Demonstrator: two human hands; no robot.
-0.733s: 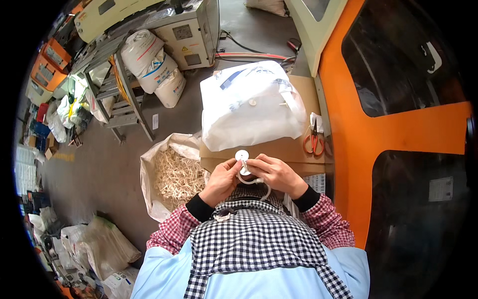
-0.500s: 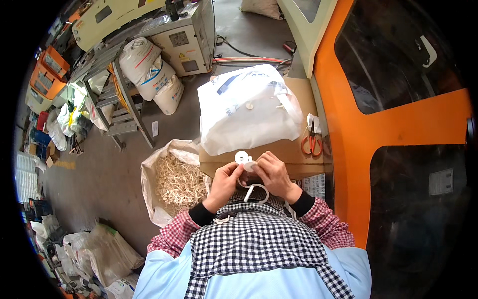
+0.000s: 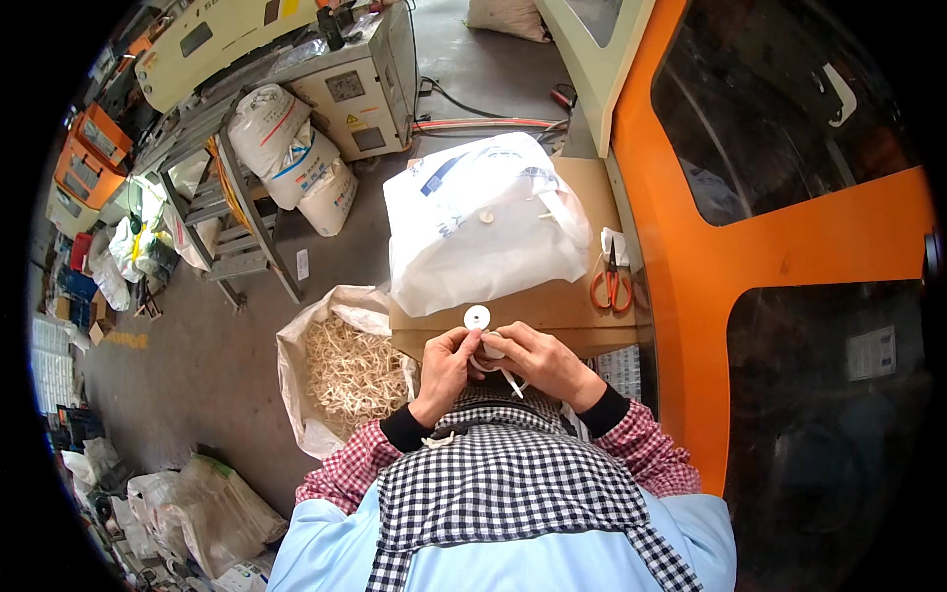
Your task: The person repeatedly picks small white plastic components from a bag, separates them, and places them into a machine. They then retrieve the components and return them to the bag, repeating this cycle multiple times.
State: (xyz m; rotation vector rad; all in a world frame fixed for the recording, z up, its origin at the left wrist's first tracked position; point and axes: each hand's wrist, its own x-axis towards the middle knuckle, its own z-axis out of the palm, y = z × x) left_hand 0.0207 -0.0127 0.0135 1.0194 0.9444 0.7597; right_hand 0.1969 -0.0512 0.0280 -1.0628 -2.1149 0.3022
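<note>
In front of my apron, both hands meet over a white plastic moulded part with a round disc [image 3: 476,317] at its top and a thin curved runner [image 3: 515,383] hanging below. My left hand [image 3: 446,367] pinches it just under the disc. From the other side, the closed fingers of my right hand [image 3: 541,361] grip the same part, hiding its middle. Beyond my hands a cardboard box [image 3: 434,331] bears a large white plastic sack [image 3: 483,257], with a small white round piece [image 3: 485,216] lying on it. Orange-handled scissors [image 3: 612,283] rest at the box's right.
An open sack [image 3: 292,355] of cream-coloured plastic scraps stands left of the box. The orange machine [image 3: 681,296] rises close on my right. Farther left are a metal step stand [image 3: 242,264] and stacked white sacks [image 3: 301,168]. Cables [image 3: 483,124] cross the floor beyond.
My right hand has closed in over the part beside my left, covering a second disc that showed before. The runner has swung a little to the right. The view has shifted slightly.
</note>
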